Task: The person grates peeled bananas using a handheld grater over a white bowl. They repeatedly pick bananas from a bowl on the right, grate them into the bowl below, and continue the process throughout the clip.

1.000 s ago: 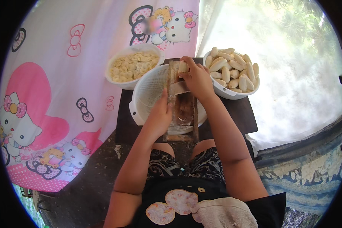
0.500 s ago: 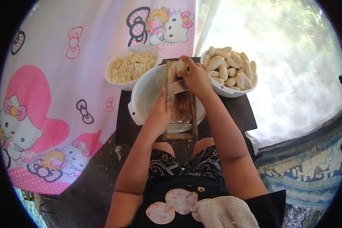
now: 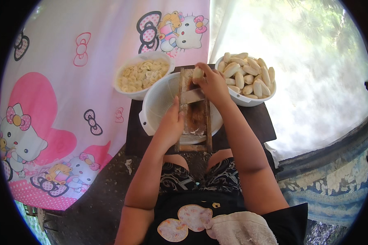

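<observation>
A wooden slicer [image 3: 197,116] with a flat metal blade [image 3: 193,96] lies lengthwise over a white perforated basin [image 3: 148,116]. My left hand [image 3: 172,124] is closed on the slicer's left rail, the thumb along its edge. Between the fingers of my right hand [image 3: 215,85] is a peeled banana [image 3: 198,73], held at the slicer's far end, beyond the blade. The hand partly covers the banana, so its contact with the board is hard to make out.
Far left, a white bowl [image 3: 129,94] holds thin pale slices [image 3: 143,76]. At the far right, several peeled bananas [image 3: 250,72] fill another white bowl [image 3: 249,101]. Everything stands on a dark table [image 3: 262,126]. A pink patterned curtain [image 3: 65,106] hangs on the left.
Hardly anything differs. My right hand and the banana stay at the slicer's far end, and my left hand keeps its grip. The whole view has shifted very slightly.
</observation>
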`<act>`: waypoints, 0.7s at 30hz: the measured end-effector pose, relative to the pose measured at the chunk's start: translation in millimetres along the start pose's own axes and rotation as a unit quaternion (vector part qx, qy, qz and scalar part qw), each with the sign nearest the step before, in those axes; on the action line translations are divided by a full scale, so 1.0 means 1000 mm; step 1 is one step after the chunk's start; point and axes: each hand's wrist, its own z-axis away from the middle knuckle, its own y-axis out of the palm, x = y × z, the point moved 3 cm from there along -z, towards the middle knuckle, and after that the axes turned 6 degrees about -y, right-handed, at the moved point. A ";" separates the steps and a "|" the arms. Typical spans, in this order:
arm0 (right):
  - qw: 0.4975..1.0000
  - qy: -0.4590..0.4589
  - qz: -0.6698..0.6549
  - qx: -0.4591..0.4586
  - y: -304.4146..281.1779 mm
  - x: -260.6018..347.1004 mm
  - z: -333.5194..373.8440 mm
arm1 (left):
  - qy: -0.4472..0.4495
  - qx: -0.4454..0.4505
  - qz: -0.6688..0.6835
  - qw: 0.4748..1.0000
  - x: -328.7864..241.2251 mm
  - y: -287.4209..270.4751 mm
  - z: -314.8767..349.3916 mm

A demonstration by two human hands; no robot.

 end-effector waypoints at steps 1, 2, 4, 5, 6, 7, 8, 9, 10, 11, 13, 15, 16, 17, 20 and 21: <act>1.000 0.004 0.003 0.018 -0.004 0.005 0.010 | -0.005 0.001 -0.003 1.000 0.001 0.000 -0.001; 0.999 -0.012 -0.007 0.032 -0.008 0.013 0.023 | 0.000 0.000 -0.001 1.000 0.001 0.000 -0.002; 0.997 -0.058 -0.013 0.047 -0.020 0.036 0.065 | -0.011 0.001 0.014 1.000 0.003 0.002 -0.002; 0.995 -0.065 -0.007 0.071 -0.024 0.044 0.085 | -0.011 -0.007 0.021 1.000 0.003 0.003 -0.002; 0.995 -0.072 -0.013 0.066 -0.025 0.046 0.095 | -0.011 -0.013 0.027 0.999 0.004 0.004 0.000; 0.995 -0.073 -0.020 0.071 -0.023 0.046 0.099 | -0.011 -0.018 0.033 0.999 0.003 0.006 0.002; 0.994 -0.079 -0.030 0.075 -0.021 0.044 0.099 | -0.006 -0.019 0.033 0.999 0.002 0.006 0.002; 0.995 -0.081 -0.009 0.049 -0.016 0.035 0.085 | -0.003 -0.013 0.032 0.999 0.002 0.007 0.004; 0.998 -0.032 -0.017 0.042 -0.007 0.023 0.066 | -0.009 -0.007 0.033 0.999 0.001 0.008 0.005; 0.999 -0.024 -0.036 0.019 -0.001 0.011 0.041 | 0.001 -0.007 0.029 1.000 -0.002 0.009 0.005; 1.000 -0.017 -0.004 -0.005 0.004 -0.001 0.009 | -0.002 -0.014 0.026 1.000 -0.004 0.008 0.004; 0.999 -0.031 0.025 -0.025 0.001 0.005 -0.002 | -0.020 -0.003 0.020 1.000 -0.003 0.006 0.004; 0.999 -0.028 0.024 -0.014 -0.002 0.012 0.004 | -0.027 -0.003 0.021 0.999 -0.003 0.006 0.004; 0.999 0.008 0.027 0.020 -0.008 0.020 0.021 | -0.014 -0.008 0.018 1.000 -0.002 0.005 0.004; 0.997 -0.069 0.006 0.043 -0.026 0.055 0.083 | 0.008 -0.031 0.019 0.999 -0.001 0.007 0.005; 0.996 -0.046 0.005 0.082 -0.025 0.057 0.097 | 0.000 -0.031 0.016 0.999 0.001 0.008 0.005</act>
